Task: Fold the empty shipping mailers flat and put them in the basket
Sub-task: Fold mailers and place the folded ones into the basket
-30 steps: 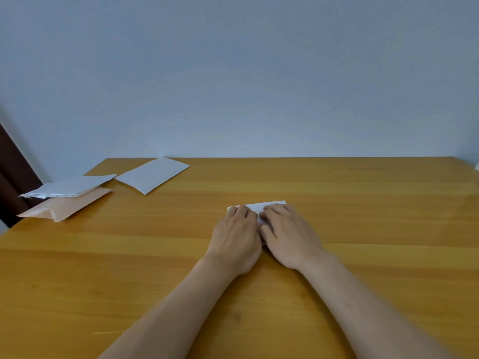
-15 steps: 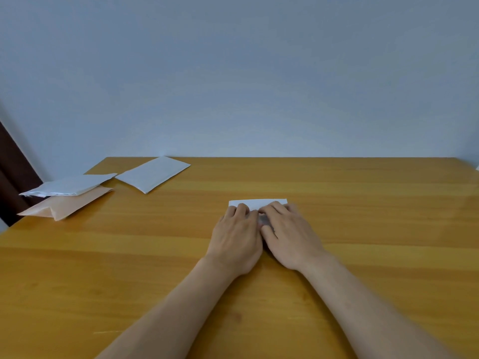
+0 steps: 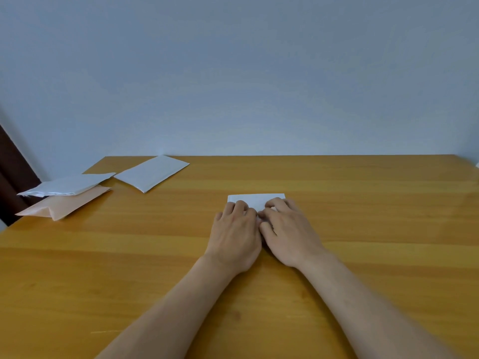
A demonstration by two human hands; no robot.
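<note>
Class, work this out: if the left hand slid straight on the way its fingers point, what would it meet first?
The left hand rests on the folded white mailer; beyond it the table looks free up to the wall.

My left hand (image 3: 234, 237) and right hand (image 3: 287, 229) press a folded white mailer (image 3: 256, 199) onto the table's (image 3: 363, 203) middle.

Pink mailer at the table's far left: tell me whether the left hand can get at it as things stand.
Probably yes. Bare table lies between the left hand and the pink mailer. But a white mailer lies on top of it, and the hand presses on the folded mailer.
</note>
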